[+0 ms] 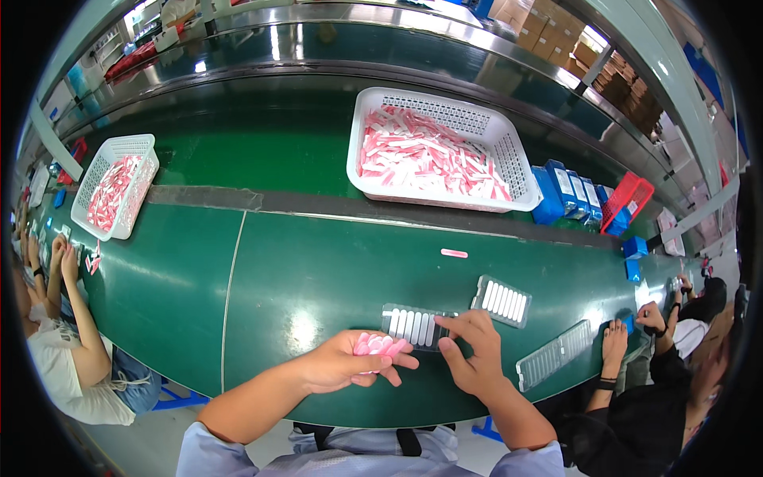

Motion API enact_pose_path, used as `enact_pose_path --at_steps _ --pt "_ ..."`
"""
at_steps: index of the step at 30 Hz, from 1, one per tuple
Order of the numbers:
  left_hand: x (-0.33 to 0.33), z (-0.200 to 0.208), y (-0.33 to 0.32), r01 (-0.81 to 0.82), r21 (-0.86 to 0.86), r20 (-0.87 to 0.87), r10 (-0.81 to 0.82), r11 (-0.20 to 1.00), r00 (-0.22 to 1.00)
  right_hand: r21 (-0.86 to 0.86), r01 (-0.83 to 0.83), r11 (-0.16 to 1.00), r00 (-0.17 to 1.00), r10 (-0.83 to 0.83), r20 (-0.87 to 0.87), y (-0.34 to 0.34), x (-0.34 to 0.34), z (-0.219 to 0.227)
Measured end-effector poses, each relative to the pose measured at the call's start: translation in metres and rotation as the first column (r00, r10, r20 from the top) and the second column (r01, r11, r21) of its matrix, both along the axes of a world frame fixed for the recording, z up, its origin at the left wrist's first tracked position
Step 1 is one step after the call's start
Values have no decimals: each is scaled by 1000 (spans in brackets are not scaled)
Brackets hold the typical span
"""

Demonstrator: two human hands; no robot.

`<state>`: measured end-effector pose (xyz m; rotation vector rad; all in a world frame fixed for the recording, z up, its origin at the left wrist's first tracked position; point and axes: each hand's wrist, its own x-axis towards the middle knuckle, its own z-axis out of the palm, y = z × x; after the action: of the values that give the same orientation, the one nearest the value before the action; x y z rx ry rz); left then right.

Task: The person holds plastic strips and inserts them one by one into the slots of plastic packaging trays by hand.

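My left hand (338, 362) is closed around a bunch of small pink strips (380, 345) with rounded ends, held just over the table. Right beside it lies a clear plastic tray (389, 312) with several white strips (412, 326) side by side in its slots. My right hand (477, 350) is at the tray's right end, index fingertip on it and thumb apart below; I see nothing held there. Farther right rests a second clear tray (501, 300), also filled with white strips. A long clear tray (554, 355) lies nearer the table's right edge.
A large white basket (445, 199) of pink and white strips stands across the table, near blue boxes (568, 191) and a red basket (628, 203). One pink strip (454, 254) lies loose. Another white basket (145, 179) is far left. People work at both sides.
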<state>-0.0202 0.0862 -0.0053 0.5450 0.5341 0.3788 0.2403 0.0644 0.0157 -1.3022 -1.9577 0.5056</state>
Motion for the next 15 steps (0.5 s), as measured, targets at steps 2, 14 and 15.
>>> enact_pose_path --at_steps 2,14,15 --pt "1 -7 -7 44 19 48 -45 999 998 -127 -76 989 989 58 -134 1 -18 16" --pt "2 2 -7 -1 -29 95 4 1000 995 239 -83 968 888 -37 458 -10 17 -14" --pt "2 2 -9 3 -5 97 -2 1000 995 130 -76 989 893 10 451 -15 17 -15"
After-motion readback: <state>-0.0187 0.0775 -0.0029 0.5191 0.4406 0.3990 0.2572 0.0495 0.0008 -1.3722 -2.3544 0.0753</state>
